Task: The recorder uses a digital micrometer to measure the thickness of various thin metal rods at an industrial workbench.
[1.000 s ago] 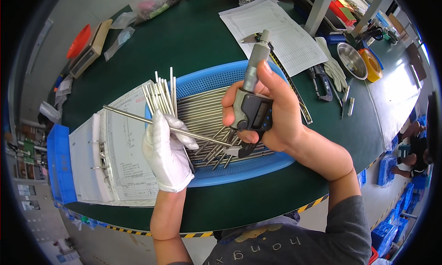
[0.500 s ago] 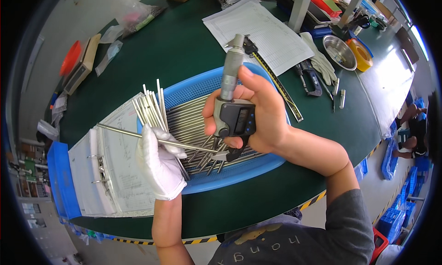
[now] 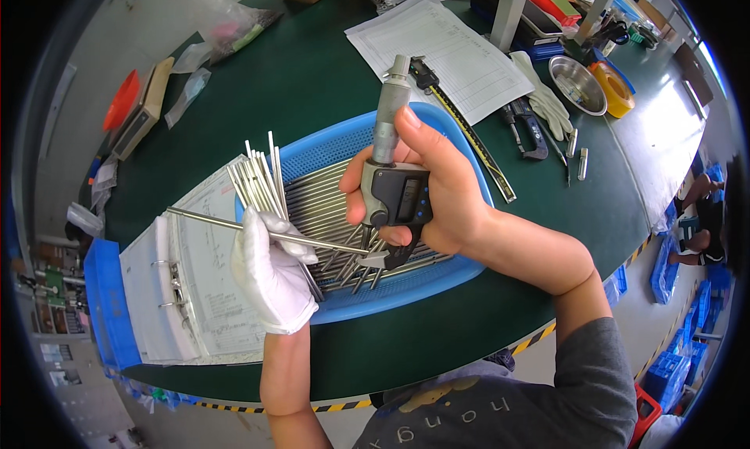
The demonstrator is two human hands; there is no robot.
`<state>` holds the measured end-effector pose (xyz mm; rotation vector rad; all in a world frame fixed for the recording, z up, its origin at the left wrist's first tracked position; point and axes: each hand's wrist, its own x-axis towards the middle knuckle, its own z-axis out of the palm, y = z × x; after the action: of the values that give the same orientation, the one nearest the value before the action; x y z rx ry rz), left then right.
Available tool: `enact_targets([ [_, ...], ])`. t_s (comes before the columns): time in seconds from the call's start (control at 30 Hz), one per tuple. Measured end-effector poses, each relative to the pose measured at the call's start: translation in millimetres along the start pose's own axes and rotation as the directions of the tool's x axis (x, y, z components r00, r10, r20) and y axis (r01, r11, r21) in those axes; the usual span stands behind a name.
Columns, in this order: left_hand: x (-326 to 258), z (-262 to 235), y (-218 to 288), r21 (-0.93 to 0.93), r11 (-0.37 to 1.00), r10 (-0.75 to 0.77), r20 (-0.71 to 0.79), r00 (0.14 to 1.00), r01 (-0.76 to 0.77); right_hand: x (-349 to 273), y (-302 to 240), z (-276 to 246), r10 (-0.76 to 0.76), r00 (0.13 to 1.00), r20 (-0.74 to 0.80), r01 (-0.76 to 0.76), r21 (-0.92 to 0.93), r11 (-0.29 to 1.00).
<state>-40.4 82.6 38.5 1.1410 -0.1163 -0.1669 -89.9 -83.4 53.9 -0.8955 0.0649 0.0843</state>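
My left hand (image 3: 272, 281), in a white glove, is closed around a bundle of thin metal rods (image 3: 254, 182) that stick up past the fingers. One longer rod (image 3: 205, 219) crosses the same hand at a slant, its right end at the measuring gap of a digital micrometer (image 3: 397, 195). Bare, my right hand (image 3: 449, 187) grips the micrometer by its frame, the thumb against the grey thimble. Whether the rod is clamped in the gap I cannot tell. Below both hands, a blue perforated basket (image 3: 355, 315) holds many more metal rods (image 3: 316, 203).
An open ring binder (image 3: 223, 308) lies left, partly under the basket. Behind the basket are paper sheets (image 3: 445, 58) and a caliper (image 3: 469, 133). Farther right are another micrometer (image 3: 533, 137), a white glove (image 3: 547, 97) and a metal bowl (image 3: 576, 86). A scale (image 3: 141, 109) stands far left.
My right hand and the micrometer have shifted slightly left, with the thumb still at the thimble. My left hand keeps its hold on the rods. The whole view has moved a little.
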Motion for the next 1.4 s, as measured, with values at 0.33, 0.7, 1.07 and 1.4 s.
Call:
enact_targets([
  [0.33,-2.4,1.5,-1.2,0.024,0.999,0.026,0.01,1.0,-0.026,1.0,0.5,-0.7,0.018,1.0,-0.002,-0.018,0.06,0.998],
  [0.7,-6.3,7.1,-1.1,0.066,0.998,-0.014,0.061,0.998,0.01,-0.3,-1.2,-0.4,-0.041,0.998,-0.042,0.04,-0.024,0.999],
  [1.07,-4.8,2.3,-2.0,0.029,0.999,-0.036,0.045,0.998,0.035,-0.7,0.4,2.9,-0.04,0.999,-0.031,0.039,-0.035,0.999],
  [1.4,-8.5,8.6,0.7,0.142,0.987,-0.087,0.095,0.992,0.073,-0.8,-0.4,-1.0,-0.011,1.0,0.009,0.01,0.099,0.995],
])
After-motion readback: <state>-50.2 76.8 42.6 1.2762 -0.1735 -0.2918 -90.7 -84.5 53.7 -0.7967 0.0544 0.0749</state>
